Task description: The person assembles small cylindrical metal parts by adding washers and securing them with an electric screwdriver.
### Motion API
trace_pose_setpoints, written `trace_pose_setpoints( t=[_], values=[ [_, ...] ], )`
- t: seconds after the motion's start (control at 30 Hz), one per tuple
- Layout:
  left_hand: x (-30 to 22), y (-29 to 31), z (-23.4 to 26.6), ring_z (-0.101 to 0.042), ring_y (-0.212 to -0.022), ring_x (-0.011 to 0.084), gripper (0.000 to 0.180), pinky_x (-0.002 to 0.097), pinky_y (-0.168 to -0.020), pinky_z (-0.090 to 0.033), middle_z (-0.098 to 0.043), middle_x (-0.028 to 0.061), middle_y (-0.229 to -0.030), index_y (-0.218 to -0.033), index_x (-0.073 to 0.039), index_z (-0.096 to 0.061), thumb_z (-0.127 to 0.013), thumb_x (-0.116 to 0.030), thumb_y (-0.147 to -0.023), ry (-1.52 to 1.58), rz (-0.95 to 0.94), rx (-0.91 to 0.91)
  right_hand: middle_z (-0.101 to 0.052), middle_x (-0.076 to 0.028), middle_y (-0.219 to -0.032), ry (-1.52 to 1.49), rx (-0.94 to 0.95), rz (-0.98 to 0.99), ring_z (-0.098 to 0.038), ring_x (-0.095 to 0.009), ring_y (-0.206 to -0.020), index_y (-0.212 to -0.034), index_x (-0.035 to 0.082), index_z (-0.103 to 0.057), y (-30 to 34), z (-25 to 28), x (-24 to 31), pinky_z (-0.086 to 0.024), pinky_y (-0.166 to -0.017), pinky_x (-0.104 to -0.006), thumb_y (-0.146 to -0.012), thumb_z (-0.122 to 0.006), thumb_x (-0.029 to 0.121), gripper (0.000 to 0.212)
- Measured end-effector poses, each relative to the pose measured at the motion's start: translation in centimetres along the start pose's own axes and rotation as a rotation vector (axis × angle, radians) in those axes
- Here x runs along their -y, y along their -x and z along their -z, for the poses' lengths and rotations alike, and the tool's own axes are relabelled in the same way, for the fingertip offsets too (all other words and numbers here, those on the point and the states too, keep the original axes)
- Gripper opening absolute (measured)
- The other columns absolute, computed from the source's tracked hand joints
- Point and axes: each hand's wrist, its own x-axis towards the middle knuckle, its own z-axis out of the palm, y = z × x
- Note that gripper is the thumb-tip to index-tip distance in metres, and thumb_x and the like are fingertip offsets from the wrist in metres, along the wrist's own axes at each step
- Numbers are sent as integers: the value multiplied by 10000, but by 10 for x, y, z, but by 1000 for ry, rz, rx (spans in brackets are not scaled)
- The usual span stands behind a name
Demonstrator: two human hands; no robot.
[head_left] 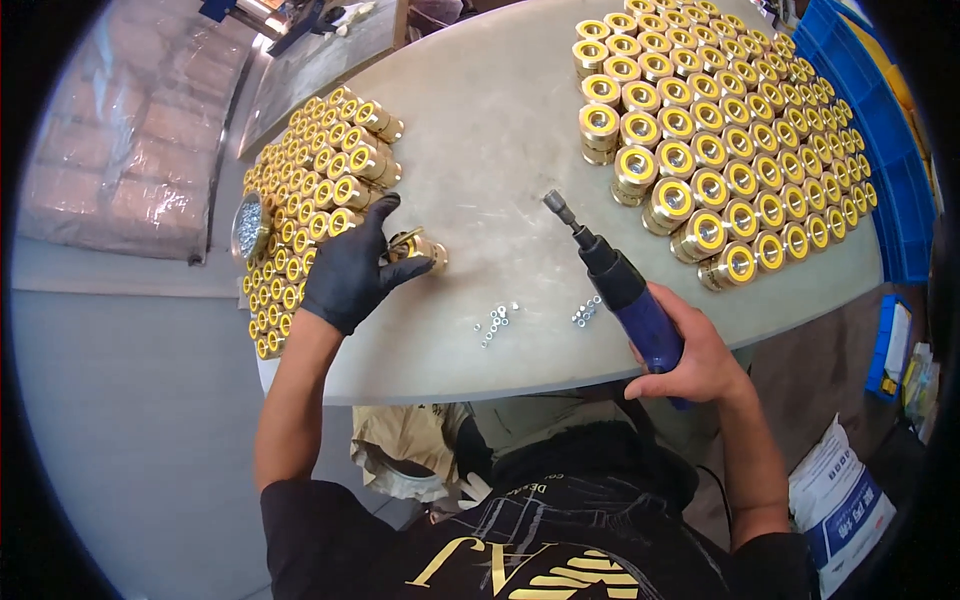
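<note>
My left hand [358, 262], in a black glove, is at the right edge of the left-hand group of brass cylinders [325, 160]. Its thumb and forefinger are spread apart. The thumb lies against a single brass cylinder [432, 250] that stands a little apart from the group; the hand partly hides it. Bare and wrapped round the handle, my right hand [690, 350] holds a blue and black power screwdriver [640, 315]. A metal socket [558, 206] at its tip points up and left over the table, touching no cylinder.
Two small clusters of nuts [495, 322] lie near the table's front edge. A round tub of small metal parts [247, 228] sits at the left group. Many yellow-topped brass cylinders [710, 150] stand in rows at right, beside blue bins [880, 130]. A white sack [842, 510] rests below right.
</note>
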Motion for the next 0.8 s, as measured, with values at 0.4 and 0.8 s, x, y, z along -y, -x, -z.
trace_pose_setpoints(
  t=[0.4,0.8],
  values=[
    [-6,-1,-5,-665,-909,284,598,359,-808,-540,-655,139,-1035,-1230,-40,-599,-854,-306,-758,184,-168,-55,-605,-177,-1296,161,50,33,-599,-238,-1183,-1445,-1,-412,4,7,8,-457,-1014,-371,-635,-929,416,1047],
    [-87,-310,27,-663,-915,202,429,330,-817,-532,-690,118,-1047,-1191,-47,-626,-792,-150,-810,659,-360,-350,-649,-164,-1182,102,9,93,-668,-270,-1056,-1468,53,-377,17,6,1,-518,-917,-367,-691,-896,454,1017]
  ],
)
